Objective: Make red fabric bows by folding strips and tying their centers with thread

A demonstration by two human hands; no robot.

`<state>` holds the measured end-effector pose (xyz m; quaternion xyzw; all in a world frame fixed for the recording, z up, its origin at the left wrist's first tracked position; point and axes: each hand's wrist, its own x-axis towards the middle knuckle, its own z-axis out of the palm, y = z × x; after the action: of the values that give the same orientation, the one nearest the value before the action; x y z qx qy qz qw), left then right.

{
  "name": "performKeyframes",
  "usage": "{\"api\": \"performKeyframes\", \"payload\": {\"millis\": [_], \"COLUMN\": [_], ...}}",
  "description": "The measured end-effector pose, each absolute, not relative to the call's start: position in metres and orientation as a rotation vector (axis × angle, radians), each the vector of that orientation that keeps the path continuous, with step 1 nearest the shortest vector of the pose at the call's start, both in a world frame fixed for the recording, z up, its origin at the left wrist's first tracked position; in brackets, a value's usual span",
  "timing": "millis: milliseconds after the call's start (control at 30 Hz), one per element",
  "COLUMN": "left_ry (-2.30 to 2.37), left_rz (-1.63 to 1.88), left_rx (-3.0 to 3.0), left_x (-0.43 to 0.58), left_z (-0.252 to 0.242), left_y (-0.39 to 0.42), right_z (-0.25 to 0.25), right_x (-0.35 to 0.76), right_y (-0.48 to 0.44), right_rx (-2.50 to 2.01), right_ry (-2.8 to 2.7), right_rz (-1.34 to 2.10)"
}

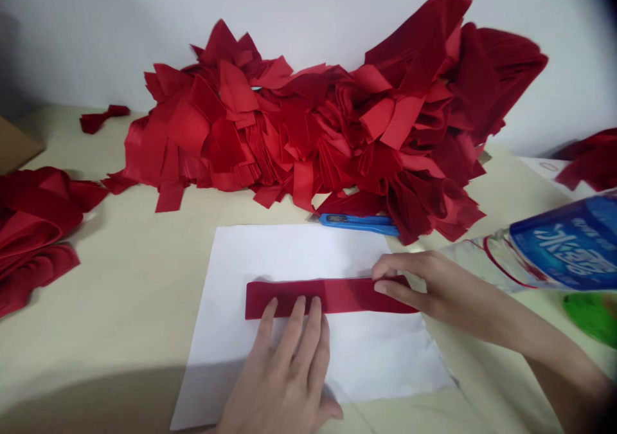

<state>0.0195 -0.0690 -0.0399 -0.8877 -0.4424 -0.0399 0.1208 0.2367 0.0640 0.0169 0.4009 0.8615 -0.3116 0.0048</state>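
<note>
"Head view: where is the long, flat strip of dark red, velvety material [347, 296] lying?"

"It's lying crosswise on the white rectangular sheet of paper [385, 357]."

"What are the fingers doing?"

"The left hand [284, 376] is resting slightly spread fingers on the strip, gripping nothing. The right hand [441, 286] is bringing thumb and forefinger close together near its right end; whether they're pinching it, I cannot tell."

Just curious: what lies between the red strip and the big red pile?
Beyond the red strip, the head view shows white paper, a blue utility knife and bare tabletop.
</note>
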Motion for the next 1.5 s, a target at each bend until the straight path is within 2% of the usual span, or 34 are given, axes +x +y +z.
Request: {"api": "performKeyframes", "payload": {"millis": [367,800,933,1100,1167,1367,1500], "left_ry": [-1.276,-1.344,-1.344,-1.302,-1.295,-1.291,-1.279], "left_rz": [-0.197,-0.126,-0.137,-0.179,-0.202,-0.261,-0.347], "left_rx": [-2.635,-2.678,-2.674,-2.652,-2.636,-2.597,-2.597], "left_x": [0.019,0.02,0.02,0.02,0.02,0.021,0.022], "left_z": [-0.039,-0.046,-0.05,-0.05,-0.05,-0.052,-0.049], "left_y": [-0.067,-0.07,-0.071,-0.069,-0.069,-0.07,-0.067], "right_z": [0.016,0.019,0.029,0.03,0.022,-0.002,-0.004], "right_x": [0.237,0.24,0.239,0.222,0.21,0.188,0.185], "right_y": [0.064,0.064,0.065,0.061,0.059,0.05,0.047], "right_rx": [1.241,1.275,1.321,1.317,1.339,1.482,1.484], "right_ry": [2.725,2.718,2.705,2.674,2.67,2.696,2.701], "right_rz": [-0.999,-0.962,-1.072,-1.442,-1.492,-1.189,-1.118]}}
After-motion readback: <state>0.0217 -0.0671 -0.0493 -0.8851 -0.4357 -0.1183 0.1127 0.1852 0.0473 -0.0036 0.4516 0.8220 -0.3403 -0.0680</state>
